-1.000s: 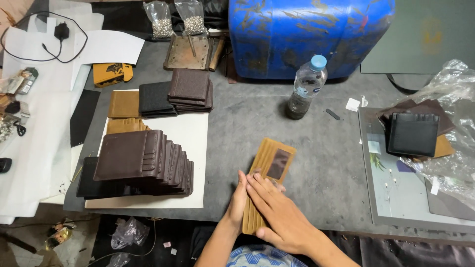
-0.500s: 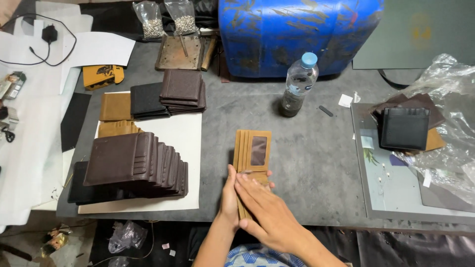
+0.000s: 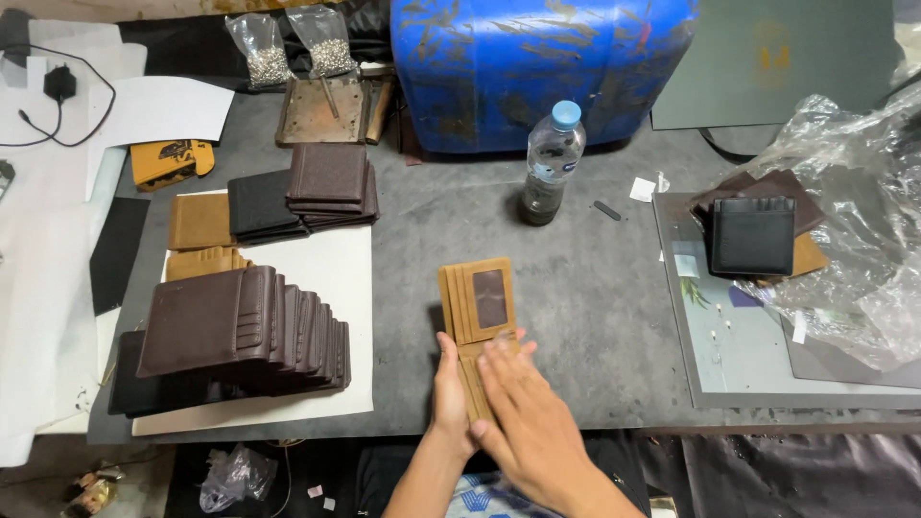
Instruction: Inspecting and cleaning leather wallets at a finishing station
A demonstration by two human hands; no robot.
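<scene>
both hands press flat, fingers extended, gripping nothing: left hand (image 3: 449,388) and right hand (image 3: 526,412) on the tan wallet (image 3: 480,312) lying open on the table (image 3: 595,317)

Both forearms are bare, with no sleeves, watch or rings on the left hand (image 3: 449,393) or the right hand (image 3: 523,417). Low between the arms shows a garment patterned in blue and white, possibly a shirt.
</scene>
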